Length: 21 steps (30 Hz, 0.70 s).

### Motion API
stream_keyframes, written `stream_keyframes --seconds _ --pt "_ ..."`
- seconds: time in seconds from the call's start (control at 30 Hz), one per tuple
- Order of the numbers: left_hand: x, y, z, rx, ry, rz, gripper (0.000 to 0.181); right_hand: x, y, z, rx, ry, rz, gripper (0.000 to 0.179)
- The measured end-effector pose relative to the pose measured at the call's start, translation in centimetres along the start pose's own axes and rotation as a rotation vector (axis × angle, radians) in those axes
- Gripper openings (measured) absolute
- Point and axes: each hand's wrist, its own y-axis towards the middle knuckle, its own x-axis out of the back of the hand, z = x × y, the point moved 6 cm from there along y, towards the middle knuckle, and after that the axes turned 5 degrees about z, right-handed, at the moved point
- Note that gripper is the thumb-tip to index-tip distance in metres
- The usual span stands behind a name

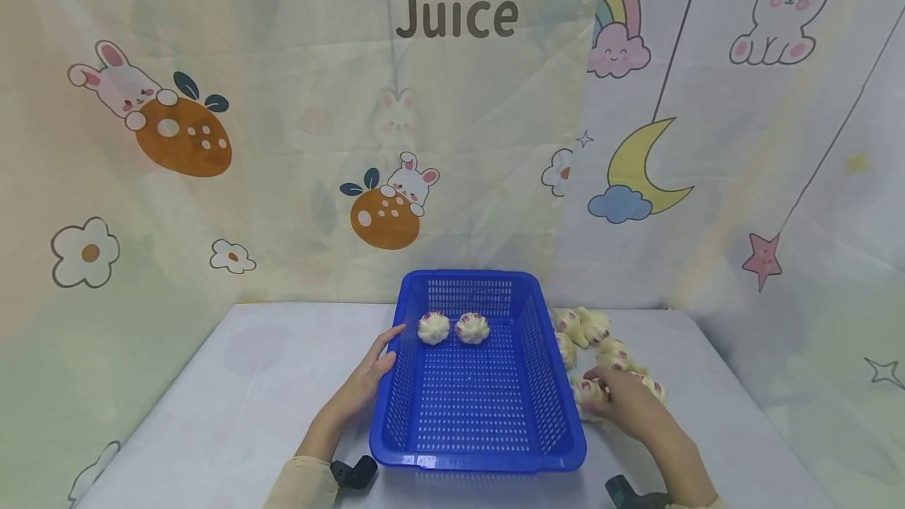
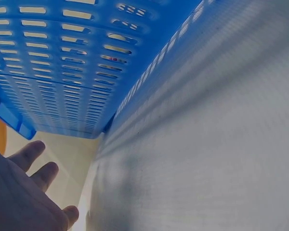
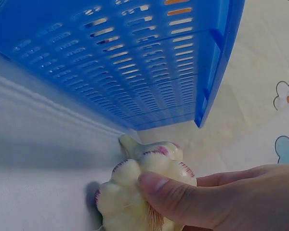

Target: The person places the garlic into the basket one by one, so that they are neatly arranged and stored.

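Observation:
A blue plastic basket [image 1: 478,462] with slotted walls stands on the white table. Two garlic bulbs, one at the left [image 1: 434,327] and one beside it [image 1: 472,328], lie inside near its far end. Along the basket's left side is my left hand [image 1: 364,379], fingers extended, fingertips right at the rim. In the left wrist view those fingers [image 2: 44,175] look spread beside the slotted wall. To the right of the basket, my right hand [image 1: 629,403] grips a pale garlic bulb [image 3: 123,192] with purple streaks and dry roots, thumb across its front.
More garlic bulbs [image 1: 592,326] lie in a loose group along the basket's right side, several of them touching. Two dark devices, one at the left wrist [image 1: 355,473] and one at the right [image 1: 629,493], show low in the head view. A printed curtain [image 1: 297,140] hangs behind the table.

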Motion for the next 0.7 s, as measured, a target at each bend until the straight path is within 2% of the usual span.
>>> stream_keyframes --seconds 0.47,0.7 --pt "0.06 0.06 0.12 0.000 0.008 -0.008 0.048 0.23 0.00 -0.06 -0.023 -0.012 -0.006 0.044" --pt "0.00 0.05 0.16 -0.008 -0.001 0.014 0.049 0.43 -0.10 0.20 -0.021 -0.008 -0.017 0.044"
